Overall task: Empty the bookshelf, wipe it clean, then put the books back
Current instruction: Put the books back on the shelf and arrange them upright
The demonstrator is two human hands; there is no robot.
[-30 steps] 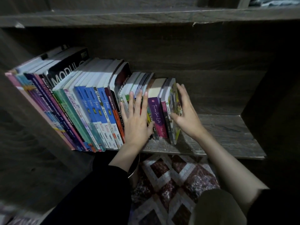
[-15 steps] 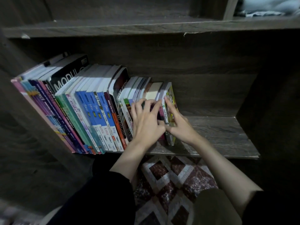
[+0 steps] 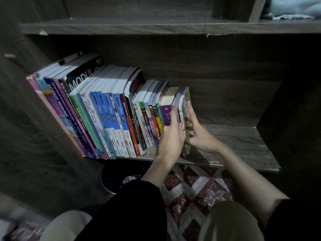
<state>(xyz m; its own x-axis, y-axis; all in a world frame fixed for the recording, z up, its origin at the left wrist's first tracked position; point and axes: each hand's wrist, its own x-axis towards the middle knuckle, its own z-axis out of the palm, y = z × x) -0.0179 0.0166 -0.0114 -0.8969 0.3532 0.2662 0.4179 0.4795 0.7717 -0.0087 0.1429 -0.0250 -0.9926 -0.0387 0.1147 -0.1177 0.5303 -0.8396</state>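
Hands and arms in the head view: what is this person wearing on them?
The left hand and right hand are bare, no gloves, watch or rings showing. Black sleeves: the left sleeve ends on the forearm, the right sleeve near the elbow.
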